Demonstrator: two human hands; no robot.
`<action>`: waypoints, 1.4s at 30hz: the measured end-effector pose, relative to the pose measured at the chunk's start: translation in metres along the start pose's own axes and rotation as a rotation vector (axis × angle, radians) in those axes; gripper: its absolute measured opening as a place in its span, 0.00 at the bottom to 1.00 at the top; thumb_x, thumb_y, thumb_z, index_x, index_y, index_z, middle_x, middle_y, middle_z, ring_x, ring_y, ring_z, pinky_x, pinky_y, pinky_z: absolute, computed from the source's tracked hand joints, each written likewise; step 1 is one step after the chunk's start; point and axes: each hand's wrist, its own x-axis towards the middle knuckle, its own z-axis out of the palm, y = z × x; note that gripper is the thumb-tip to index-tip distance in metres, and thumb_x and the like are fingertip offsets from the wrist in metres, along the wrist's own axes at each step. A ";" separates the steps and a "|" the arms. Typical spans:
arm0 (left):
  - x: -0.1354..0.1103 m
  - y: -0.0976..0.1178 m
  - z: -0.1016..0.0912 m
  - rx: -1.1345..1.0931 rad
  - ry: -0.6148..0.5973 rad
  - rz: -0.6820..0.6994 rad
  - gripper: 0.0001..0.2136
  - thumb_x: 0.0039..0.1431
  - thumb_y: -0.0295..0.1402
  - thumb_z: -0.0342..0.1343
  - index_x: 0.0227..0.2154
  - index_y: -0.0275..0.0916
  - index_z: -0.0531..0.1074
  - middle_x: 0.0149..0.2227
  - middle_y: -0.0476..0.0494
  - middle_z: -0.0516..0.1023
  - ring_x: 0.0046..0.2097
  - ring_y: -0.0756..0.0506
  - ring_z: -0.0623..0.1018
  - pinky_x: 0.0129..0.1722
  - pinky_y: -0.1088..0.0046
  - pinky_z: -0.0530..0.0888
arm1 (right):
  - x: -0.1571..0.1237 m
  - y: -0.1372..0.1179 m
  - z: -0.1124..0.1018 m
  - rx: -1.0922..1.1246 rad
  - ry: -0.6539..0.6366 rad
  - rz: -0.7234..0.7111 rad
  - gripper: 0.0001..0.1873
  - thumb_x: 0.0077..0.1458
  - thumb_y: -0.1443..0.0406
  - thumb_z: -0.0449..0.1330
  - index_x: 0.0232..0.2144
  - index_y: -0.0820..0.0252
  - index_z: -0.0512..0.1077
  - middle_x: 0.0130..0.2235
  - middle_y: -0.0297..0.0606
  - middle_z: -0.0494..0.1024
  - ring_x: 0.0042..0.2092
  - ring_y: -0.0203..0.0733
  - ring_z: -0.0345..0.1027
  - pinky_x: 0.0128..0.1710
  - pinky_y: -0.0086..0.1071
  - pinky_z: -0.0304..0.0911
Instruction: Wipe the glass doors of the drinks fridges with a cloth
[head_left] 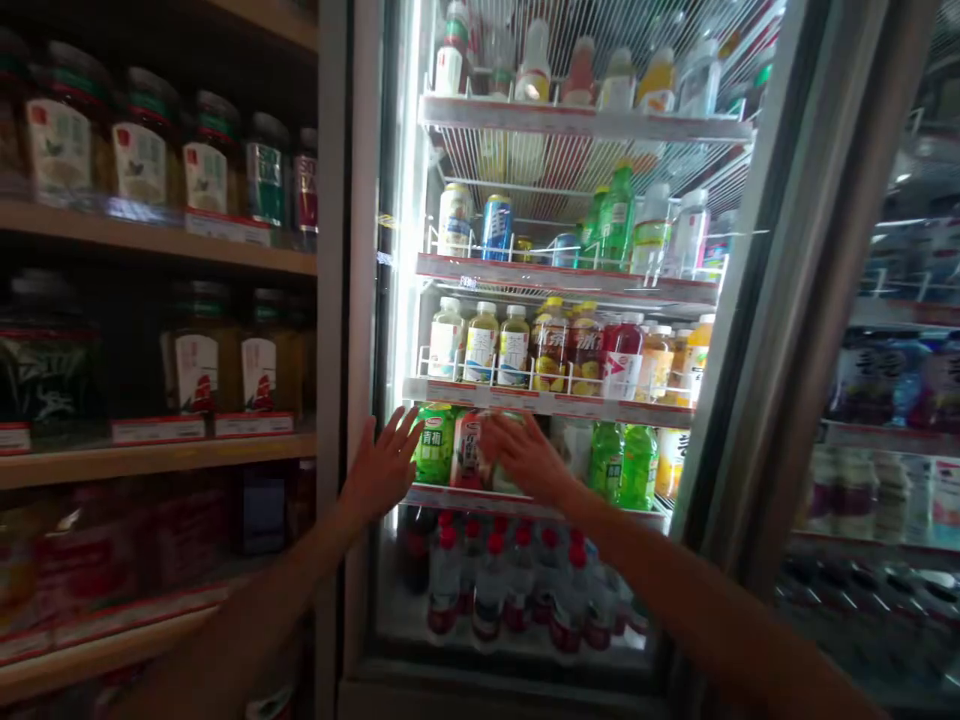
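My left hand (381, 465) is raised at the left edge of the lit drinks fridge, fingers spread, holding nothing. Just to its right stands a green-labelled drink bottle (433, 445) on the fourth shelf. Within the same row my right hand (529, 460) reaches in, fingers stretched out and slightly blurred. Its fingertips overlap the side of a red-and-pale labelled drink bottle (466, 450); whether they touch it I cannot tell. A pale container (508, 482) is partly hidden under that hand. Two bright green bottles (622, 465) stand farther right.
Bottles of tea and juice (551, 345) fill the shelf above. Clear red-capped bottles (517, 590) stand at the fridge bottom. At left, wooden shelves (157, 240) carry dark bottles. A metal door frame (825, 300) slants along the right, with another stocked fridge beyond.
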 end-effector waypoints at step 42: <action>0.023 -0.033 -0.024 0.093 0.024 -0.045 0.25 0.56 0.29 0.45 0.59 0.33 0.58 0.63 0.34 0.55 0.64 0.38 0.54 0.62 0.46 0.48 | 0.075 0.003 0.004 0.033 0.075 0.122 0.24 0.58 0.69 0.51 0.57 0.55 0.59 0.64 0.37 0.53 0.66 0.46 0.37 0.64 0.55 0.28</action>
